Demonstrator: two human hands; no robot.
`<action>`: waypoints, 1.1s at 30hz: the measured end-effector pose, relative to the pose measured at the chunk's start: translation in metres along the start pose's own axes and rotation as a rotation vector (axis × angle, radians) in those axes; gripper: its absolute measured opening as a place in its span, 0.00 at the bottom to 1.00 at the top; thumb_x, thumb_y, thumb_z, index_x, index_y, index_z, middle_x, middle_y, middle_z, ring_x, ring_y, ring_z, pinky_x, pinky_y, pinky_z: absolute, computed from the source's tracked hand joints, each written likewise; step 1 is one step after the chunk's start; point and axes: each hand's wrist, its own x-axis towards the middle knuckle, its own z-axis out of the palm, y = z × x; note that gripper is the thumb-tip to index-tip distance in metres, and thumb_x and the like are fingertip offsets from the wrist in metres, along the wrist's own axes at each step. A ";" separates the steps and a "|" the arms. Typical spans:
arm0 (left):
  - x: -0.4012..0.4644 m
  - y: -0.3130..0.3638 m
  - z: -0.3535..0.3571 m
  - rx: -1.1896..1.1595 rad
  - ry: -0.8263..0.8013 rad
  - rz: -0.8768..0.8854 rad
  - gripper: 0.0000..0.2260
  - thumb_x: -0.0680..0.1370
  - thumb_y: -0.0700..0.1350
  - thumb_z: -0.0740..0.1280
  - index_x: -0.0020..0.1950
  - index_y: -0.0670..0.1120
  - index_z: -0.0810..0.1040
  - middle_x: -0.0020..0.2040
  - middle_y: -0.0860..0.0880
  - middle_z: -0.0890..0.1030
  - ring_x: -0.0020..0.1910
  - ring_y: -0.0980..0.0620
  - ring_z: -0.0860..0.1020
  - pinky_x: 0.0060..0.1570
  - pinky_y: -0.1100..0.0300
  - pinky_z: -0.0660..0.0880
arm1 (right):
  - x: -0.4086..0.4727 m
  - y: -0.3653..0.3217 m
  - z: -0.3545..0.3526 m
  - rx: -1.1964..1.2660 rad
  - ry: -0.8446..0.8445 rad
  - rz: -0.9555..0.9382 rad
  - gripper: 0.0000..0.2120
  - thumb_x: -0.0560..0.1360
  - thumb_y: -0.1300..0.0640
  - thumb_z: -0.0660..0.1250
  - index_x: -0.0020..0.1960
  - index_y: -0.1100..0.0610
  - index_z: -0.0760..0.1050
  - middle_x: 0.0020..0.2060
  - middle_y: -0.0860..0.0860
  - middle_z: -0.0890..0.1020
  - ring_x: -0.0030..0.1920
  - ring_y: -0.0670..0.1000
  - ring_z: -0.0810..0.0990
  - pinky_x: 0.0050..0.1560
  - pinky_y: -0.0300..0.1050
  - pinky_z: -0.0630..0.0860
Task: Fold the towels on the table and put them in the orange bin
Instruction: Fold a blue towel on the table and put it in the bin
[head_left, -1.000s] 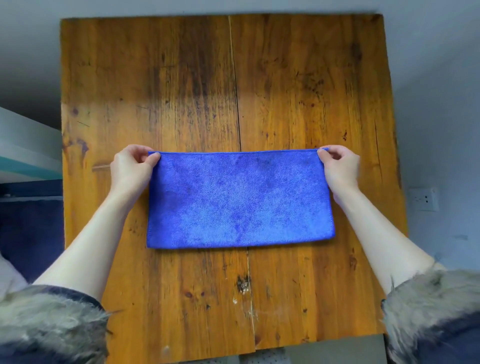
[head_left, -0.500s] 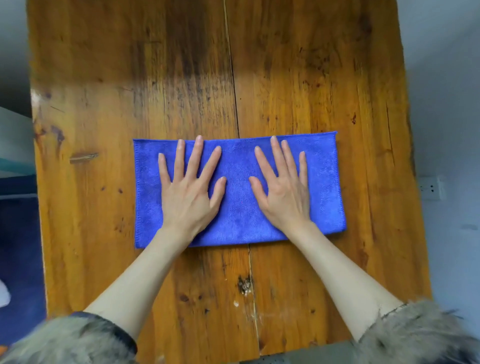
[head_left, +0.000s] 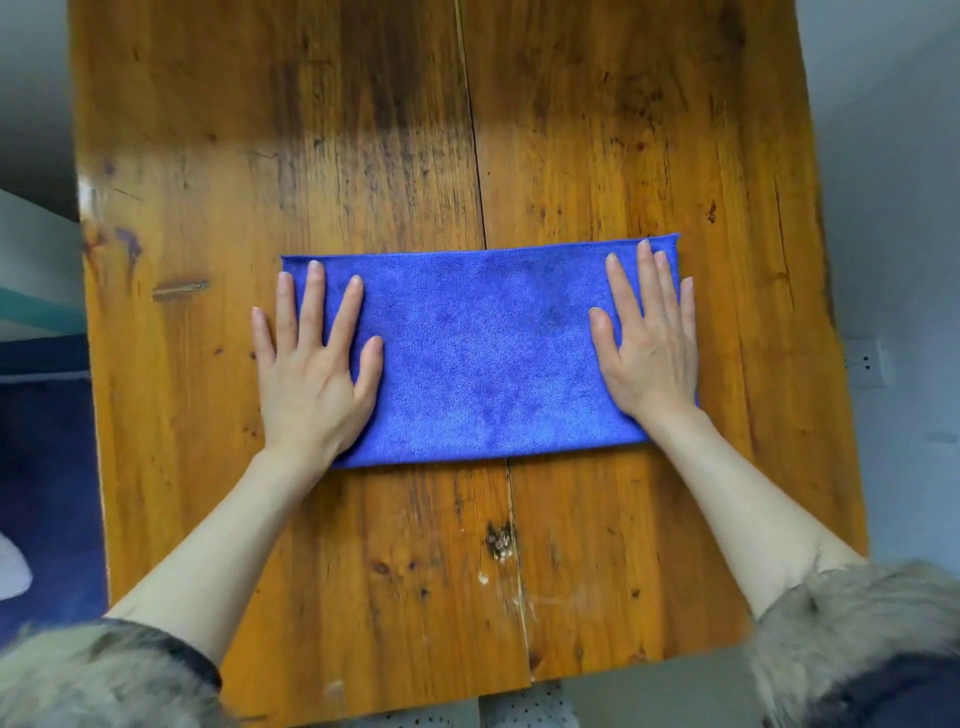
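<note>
the blue towel (head_left: 483, 353) lies folded once, mid-tabletop (head_left: 597, 130). left hand (head_left: 317, 374) and right hand (head_left: 649, 343) press its ends, fingers flat and spread. further folds and binning remain; no orange bin visible.

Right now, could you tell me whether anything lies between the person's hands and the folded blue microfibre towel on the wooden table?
Nothing visible does. The left hand and the right hand lie flat on the two ends of the folded blue microfibre towel on the worn wooden table. The orange bin is out of view.
</note>
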 end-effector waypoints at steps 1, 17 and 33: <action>0.000 0.000 -0.001 -0.010 -0.009 -0.001 0.26 0.79 0.56 0.49 0.76 0.50 0.56 0.77 0.44 0.52 0.76 0.42 0.48 0.72 0.41 0.44 | -0.001 -0.002 -0.001 -0.015 -0.009 0.006 0.26 0.79 0.47 0.50 0.76 0.53 0.56 0.76 0.56 0.53 0.76 0.54 0.50 0.74 0.56 0.42; -0.015 -0.013 -0.030 -0.356 0.012 -0.641 0.12 0.77 0.53 0.64 0.53 0.46 0.78 0.55 0.44 0.77 0.59 0.41 0.69 0.57 0.48 0.61 | -0.044 -0.122 0.017 -0.079 -0.106 -0.230 0.26 0.78 0.45 0.55 0.74 0.52 0.60 0.74 0.54 0.60 0.75 0.57 0.56 0.72 0.64 0.48; -0.004 -0.038 -0.055 -0.878 -0.258 -0.519 0.09 0.75 0.40 0.68 0.54 0.43 0.74 0.37 0.50 0.76 0.38 0.50 0.76 0.42 0.55 0.75 | -0.045 -0.124 0.023 -0.141 -0.128 -0.202 0.27 0.78 0.44 0.48 0.75 0.51 0.57 0.75 0.53 0.58 0.75 0.55 0.54 0.73 0.64 0.49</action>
